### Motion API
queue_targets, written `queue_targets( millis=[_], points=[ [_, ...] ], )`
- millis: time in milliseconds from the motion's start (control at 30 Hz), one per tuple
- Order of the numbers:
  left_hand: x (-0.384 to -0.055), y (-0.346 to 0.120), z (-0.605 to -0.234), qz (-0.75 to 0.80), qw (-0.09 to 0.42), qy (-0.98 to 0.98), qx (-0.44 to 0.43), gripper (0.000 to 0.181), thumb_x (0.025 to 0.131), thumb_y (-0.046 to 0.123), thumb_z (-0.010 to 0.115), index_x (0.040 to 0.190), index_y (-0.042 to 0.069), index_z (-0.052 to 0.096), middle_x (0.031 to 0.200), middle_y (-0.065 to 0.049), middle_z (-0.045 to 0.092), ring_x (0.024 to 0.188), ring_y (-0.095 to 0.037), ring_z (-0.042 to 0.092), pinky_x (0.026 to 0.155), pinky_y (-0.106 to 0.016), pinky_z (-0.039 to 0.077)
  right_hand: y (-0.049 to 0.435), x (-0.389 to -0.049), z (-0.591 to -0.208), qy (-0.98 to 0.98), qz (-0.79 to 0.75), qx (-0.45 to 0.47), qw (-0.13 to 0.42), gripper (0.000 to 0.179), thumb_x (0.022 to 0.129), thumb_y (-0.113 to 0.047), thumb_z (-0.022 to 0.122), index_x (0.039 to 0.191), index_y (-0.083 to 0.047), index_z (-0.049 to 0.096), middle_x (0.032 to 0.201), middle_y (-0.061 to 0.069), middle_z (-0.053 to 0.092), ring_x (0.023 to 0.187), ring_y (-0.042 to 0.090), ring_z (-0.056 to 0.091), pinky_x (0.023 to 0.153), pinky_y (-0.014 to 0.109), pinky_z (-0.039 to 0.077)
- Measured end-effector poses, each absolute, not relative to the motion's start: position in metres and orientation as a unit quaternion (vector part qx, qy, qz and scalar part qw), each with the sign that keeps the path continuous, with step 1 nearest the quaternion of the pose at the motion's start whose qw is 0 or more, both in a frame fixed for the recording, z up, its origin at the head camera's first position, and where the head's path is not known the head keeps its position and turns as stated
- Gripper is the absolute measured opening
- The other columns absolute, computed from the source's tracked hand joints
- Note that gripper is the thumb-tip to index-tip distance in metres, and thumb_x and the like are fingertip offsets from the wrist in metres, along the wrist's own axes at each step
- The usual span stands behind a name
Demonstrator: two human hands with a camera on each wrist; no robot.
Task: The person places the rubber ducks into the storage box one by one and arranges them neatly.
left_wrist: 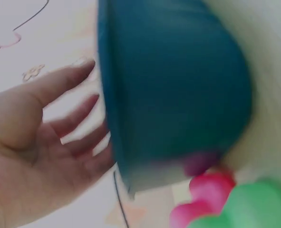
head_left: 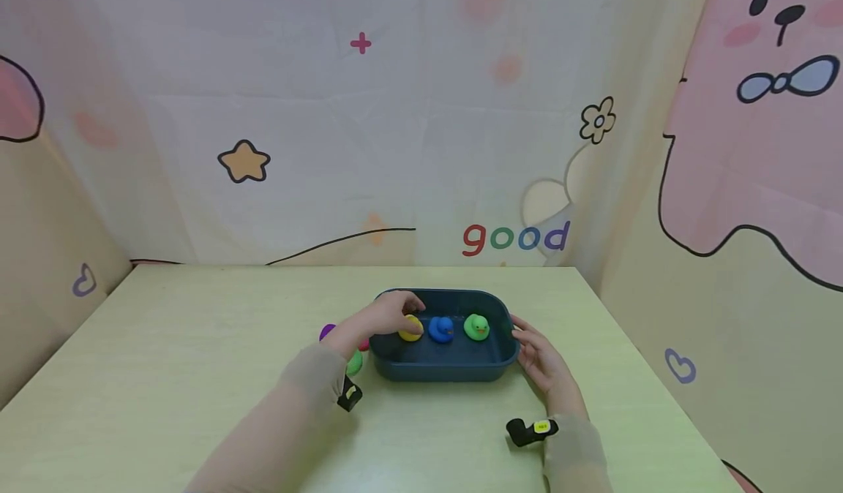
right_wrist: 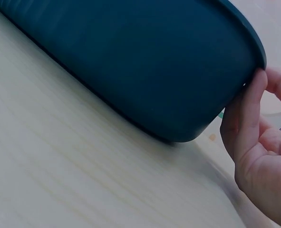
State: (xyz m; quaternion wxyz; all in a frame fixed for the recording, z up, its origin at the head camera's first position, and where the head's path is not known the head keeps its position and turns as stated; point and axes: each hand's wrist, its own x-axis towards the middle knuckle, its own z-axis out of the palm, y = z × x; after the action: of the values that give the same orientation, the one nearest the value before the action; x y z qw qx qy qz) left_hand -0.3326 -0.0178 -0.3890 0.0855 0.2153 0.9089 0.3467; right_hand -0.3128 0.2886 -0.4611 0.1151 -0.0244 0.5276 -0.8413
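A dark blue plastic basin (head_left: 448,372) stands on the table, holding a yellow toy duck (head_left: 410,330), a blue toy duck (head_left: 440,330) and a green toy duck (head_left: 477,327) in a row. My left hand (head_left: 388,313) reaches over the basin's left end, thumb and fingers spread apart just above the yellow duck. In the left wrist view, the basin wall (left_wrist: 178,80) hides the duck, and nothing shows between thumb and fingers. At the right end, fingertips of my right hand (head_left: 543,361) touch the outside of the rim (right_wrist: 254,42).
Left of the basin, partly behind my left forearm, lie a purple rounded toy (head_left: 326,330), a pinkish-red one (left_wrist: 211,190) and a light green one (head_left: 355,363). The pale table (head_left: 197,347) meets cartoon-printed cloth walls (head_left: 421,149) at the back and sides.
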Motion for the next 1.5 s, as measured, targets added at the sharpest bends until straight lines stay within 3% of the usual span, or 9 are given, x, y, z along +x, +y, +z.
queue_targets(
  millis=[200,367,500,633,800,1067,1500],
  points=[
    [-0.326,-0.046,-0.385,0.405,0.121,0.860,0.287,0.040,0.092,0.013,0.067,0.129,0.001,0.057,0.131,-0.020,0.059,0.122,-0.036,0.056,0.103,-0.043,0.048,0.290,-0.311,-0.461,0.517,-0.847,-0.050,0.118,0.034,0.102,-0.001,0.038,0.108,-0.021,0.065,0.092,-0.005,0.068,0.076,0.003,0.064,0.071,0.014,0.054],
    [-0.325,-0.072,-0.390,0.435,0.065,0.850,0.290,0.036,0.091,0.010,0.067,0.126,0.002,0.059,0.129,-0.018,0.061,0.121,-0.035,0.056,0.102,-0.045,0.048,0.291,-0.314,-0.464,0.502,-0.855,-0.051,0.121,0.037,0.103,-0.001,0.036,0.108,-0.020,0.067,0.093,-0.003,0.068,0.076,0.004,0.065,0.071,0.014,0.054],
    [-0.324,-0.097,-0.396,0.470,0.017,0.848,0.243,0.039,0.091,0.011,0.068,0.126,-0.001,0.058,0.129,-0.020,0.060,0.122,-0.037,0.054,0.102,-0.048,0.047,0.292,-0.318,-0.468,0.502,-0.856,-0.034,0.118,0.037,0.103,-0.002,0.037,0.106,-0.022,0.068,0.093,-0.003,0.068,0.075,0.004,0.064,0.071,0.014,0.054],
    [-0.323,-0.124,-0.403,0.490,0.002,0.853,0.179,0.041,0.091,0.013,0.068,0.128,-0.001,0.057,0.131,-0.022,0.059,0.125,-0.039,0.051,0.103,-0.050,0.046,0.292,-0.320,-0.470,0.504,-0.856,-0.020,0.113,0.036,0.103,-0.003,0.038,0.104,-0.023,0.069,0.092,-0.004,0.068,0.075,0.004,0.064,0.070,0.013,0.054],
    [-0.321,-0.149,-0.414,0.493,0.023,0.861,0.121,0.049,0.089,0.011,0.067,0.133,-0.003,0.052,0.136,-0.025,0.054,0.130,-0.043,0.046,0.107,-0.054,0.042,0.291,-0.320,-0.469,0.510,-0.852,-0.031,0.114,0.036,0.104,-0.004,0.037,0.106,-0.023,0.067,0.092,-0.005,0.068,0.075,0.003,0.064,0.070,0.012,0.053],
    [-0.318,-0.158,-0.433,0.470,0.065,0.875,0.099,0.056,0.080,0.003,0.071,0.133,-0.004,0.053,0.142,-0.028,0.047,0.133,-0.052,0.037,0.110,-0.062,0.032,0.290,-0.318,-0.469,0.503,-0.856,-0.040,0.115,0.036,0.103,-0.002,0.036,0.107,-0.021,0.066,0.092,-0.003,0.068,0.075,0.004,0.064,0.069,0.013,0.053],
    [-0.317,-0.152,-0.444,0.441,0.071,0.891,0.083,0.047,0.080,0.000,0.072,0.126,0.000,0.060,0.143,-0.031,0.044,0.135,-0.055,0.033,0.111,-0.066,0.025,0.291,-0.321,-0.472,0.504,-0.855,-0.038,0.116,0.038,0.104,-0.002,0.035,0.105,-0.022,0.068,0.095,-0.004,0.068,0.077,0.003,0.063,0.070,0.013,0.053]
  ],
)
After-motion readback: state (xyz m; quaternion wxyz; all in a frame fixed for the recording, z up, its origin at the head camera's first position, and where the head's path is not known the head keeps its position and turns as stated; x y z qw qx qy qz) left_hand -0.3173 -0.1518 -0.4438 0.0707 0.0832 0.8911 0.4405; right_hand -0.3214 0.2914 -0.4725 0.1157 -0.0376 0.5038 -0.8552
